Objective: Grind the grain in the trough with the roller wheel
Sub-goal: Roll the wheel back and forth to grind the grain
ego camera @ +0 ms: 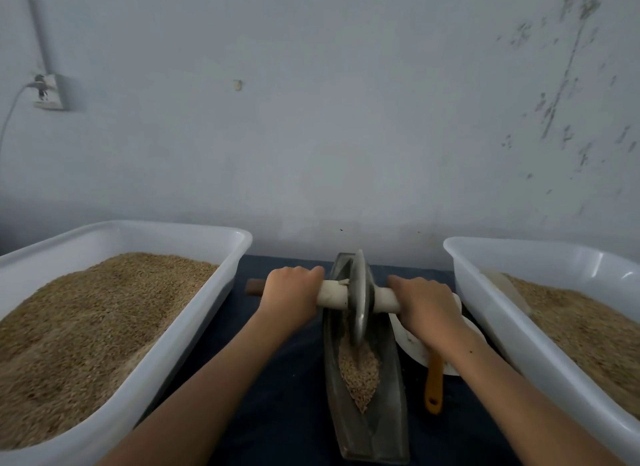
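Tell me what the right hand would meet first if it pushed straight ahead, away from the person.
Probably nothing until the wall. The right hand grips the roller wheel's axle over the white plate; ahead lies only dark table cloth. The right tub sits off to its side, though depth is uncertain.

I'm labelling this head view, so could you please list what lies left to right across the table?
Left tub of grain → left hand → roller wheel → right hand → right tub of grain.
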Tool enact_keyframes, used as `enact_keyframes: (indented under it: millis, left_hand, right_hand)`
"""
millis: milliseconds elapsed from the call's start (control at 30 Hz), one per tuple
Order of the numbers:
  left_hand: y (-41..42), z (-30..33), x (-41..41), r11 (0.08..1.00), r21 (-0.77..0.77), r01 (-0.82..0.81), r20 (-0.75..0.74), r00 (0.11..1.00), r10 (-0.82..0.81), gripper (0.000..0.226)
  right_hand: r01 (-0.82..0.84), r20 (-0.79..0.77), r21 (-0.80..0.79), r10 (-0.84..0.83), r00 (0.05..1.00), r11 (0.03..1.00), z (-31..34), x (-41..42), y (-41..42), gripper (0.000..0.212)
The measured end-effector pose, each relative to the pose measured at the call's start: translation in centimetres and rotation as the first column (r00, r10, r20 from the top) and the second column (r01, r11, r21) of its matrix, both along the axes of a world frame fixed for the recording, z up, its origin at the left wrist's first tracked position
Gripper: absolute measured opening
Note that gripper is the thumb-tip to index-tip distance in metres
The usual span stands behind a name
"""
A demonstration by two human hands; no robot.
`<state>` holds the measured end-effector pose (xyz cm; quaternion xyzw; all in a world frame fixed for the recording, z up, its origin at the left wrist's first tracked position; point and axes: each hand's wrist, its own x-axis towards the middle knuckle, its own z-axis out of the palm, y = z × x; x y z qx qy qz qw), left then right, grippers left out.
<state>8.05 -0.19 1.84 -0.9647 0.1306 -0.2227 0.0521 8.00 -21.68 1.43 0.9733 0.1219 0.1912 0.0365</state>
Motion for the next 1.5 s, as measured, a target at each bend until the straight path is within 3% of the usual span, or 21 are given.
enact_keyframes:
  millis: [67,167,300,367,433,567,667,733,833,967,1100,1167,1233,1333,1433,1500]
  left_hand:
    - [-0.1,-0.1,0.1,1.000,-0.015,-0.005,0.048,0.999,0.006,0.020]
    - [0.2,0.1,0.0,1.000,0.013,0.010,-0.030,0.999,-0.010,0.023]
    - [0.7,1.1,-0.1,0.999,0.037,0.028,-0.305,0.952,-0.015,0.031]
    - [0.8,1.5,-0.1,1.000,-0.001,0.021,-0.473,0.881,-0.019,0.034]
    - [0.7,1.7,-0.2,1.000,-0.015,0.014,-0.538,0.842,-0.020,0.034]
    - [0.4,1.5,-0.3,0.999,0.033,0.011,-0.385,0.923,0.003,0.031]
    - [0.2,0.9,-0.2,0.999,0.042,-0.006,-0.213,0.977,0.015,0.029]
    - [0.1,0.5,-0.1,0.999,0.026,-0.021,-0.097,0.995,0.023,0.027]
    - [0.1,0.2,0.0,1.000,0.007,-0.024,-0.041,0.999,0.025,0.025]
    - [0.4,0.5,0.0,0.999,0.045,0.021,-0.124,0.992,-0.015,0.027]
    - [0.7,1.4,0.0,0.999,0.036,0.039,-0.377,0.926,-0.023,0.036]
    - [0.8,1.5,0.0,0.999,0.011,0.036,-0.468,0.883,-0.027,0.039]
    - [0.7,1.4,0.0,0.999,0.016,0.030,-0.459,0.888,-0.019,0.037]
    - [0.6,1.1,0.1,0.999,0.041,0.025,-0.322,0.947,-0.011,0.032]
    - [0.5,0.2,0.2,1.000,0.017,0.022,-0.081,0.997,-0.021,0.023]
    - [0.3,-0.4,0.1,1.000,-0.006,0.023,0.063,0.998,-0.023,0.018]
  right_hand:
    - [0.003,0.048,0.020,-0.004,0.999,1.000,-0.4,0.1,0.0,0.020]
    - [-0.006,-0.006,-0.004,0.006,1.000,1.000,0.1,-0.1,-0.1,0.024]
    - [-0.058,-0.225,-0.084,0.038,0.974,0.995,1.6,-0.7,-0.3,0.018]
    - [-0.086,-0.344,-0.107,0.044,0.938,0.991,2.3,-1.0,-0.3,0.025]
    - [-0.098,-0.410,-0.111,0.045,0.911,0.989,2.7,-1.2,-0.4,0.031]
    - [-0.074,-0.387,-0.070,0.042,0.921,0.995,2.3,-0.9,-0.5,0.032]
    - [-0.041,-0.169,-0.049,0.032,0.985,0.998,1.3,-0.6,-0.2,0.018]
    - [-0.013,-0.036,-0.036,0.012,0.999,0.999,0.6,-0.4,0.1,0.020]
    - [-0.004,0.032,-0.018,0.005,0.999,1.000,0.2,-0.3,0.2,0.022]
    - [-0.019,-0.129,-0.055,0.012,0.992,0.998,1.2,-0.7,0.0,0.021]
    - [-0.048,-0.383,-0.100,0.006,0.924,0.994,2.5,-1.1,-0.1,0.030]
    - [-0.058,-0.447,-0.103,0.006,0.895,0.993,2.9,-1.2,-0.2,0.033]
    - [-0.054,-0.452,-0.104,0.001,0.892,0.993,3.0,-1.3,-0.2,0.033]
    - [-0.040,-0.366,-0.096,0.003,0.931,0.995,2.3,-0.9,-0.2,0.027]
    - [-0.017,-0.133,-0.076,0.007,0.991,0.997,1.3,-0.6,0.1,0.019]
    - [-0.007,-0.024,-0.048,0.006,1.000,0.999,0.6,-0.4,0.1,0.024]
